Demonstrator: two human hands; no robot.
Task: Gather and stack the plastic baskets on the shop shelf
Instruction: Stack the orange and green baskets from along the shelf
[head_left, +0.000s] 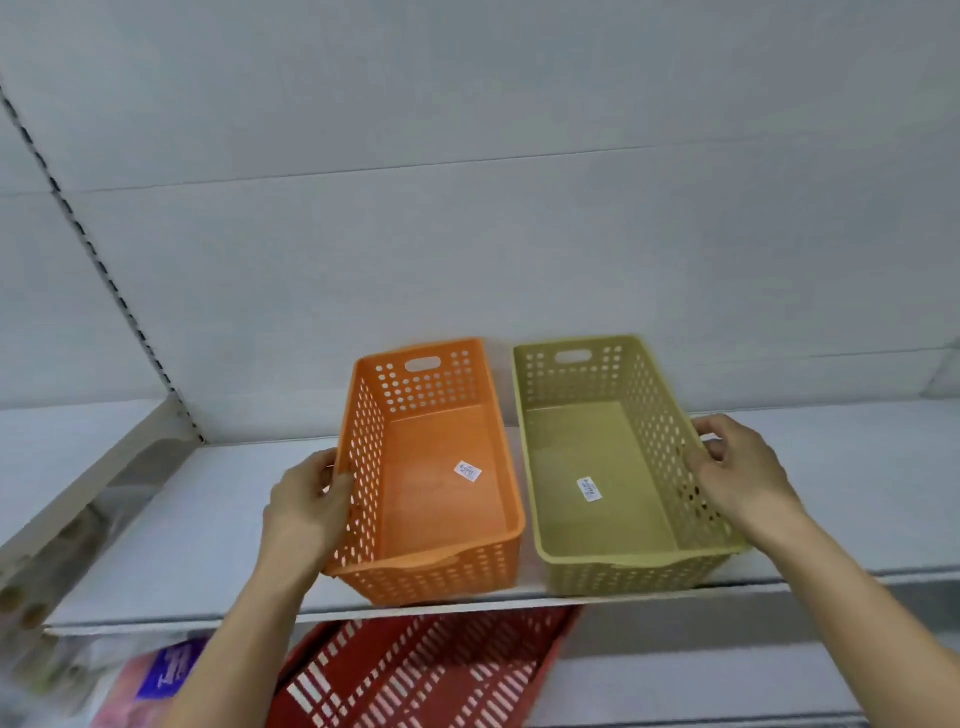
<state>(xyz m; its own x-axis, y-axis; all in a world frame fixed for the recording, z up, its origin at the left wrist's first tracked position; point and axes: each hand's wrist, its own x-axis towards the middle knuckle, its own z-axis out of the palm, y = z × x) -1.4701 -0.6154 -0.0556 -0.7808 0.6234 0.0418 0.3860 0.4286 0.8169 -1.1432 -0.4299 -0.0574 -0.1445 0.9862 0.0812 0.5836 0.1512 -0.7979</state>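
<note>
My left hand (306, 506) is clamped on the left wall of the orange perforated plastic basket (431, 467), right hand (737, 473) gripping the olive-green perforated plastic basket (618, 462) beside it on the white shelf (208, 519), w/ both prob. light, thin-walled, flexy (best held by rims).

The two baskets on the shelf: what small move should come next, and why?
Probably lift the orange basket with the left hand and nest it into the olive basket. Both stand side by side, empty, unstacked, and the right hand already steadies the olive one.
</note>
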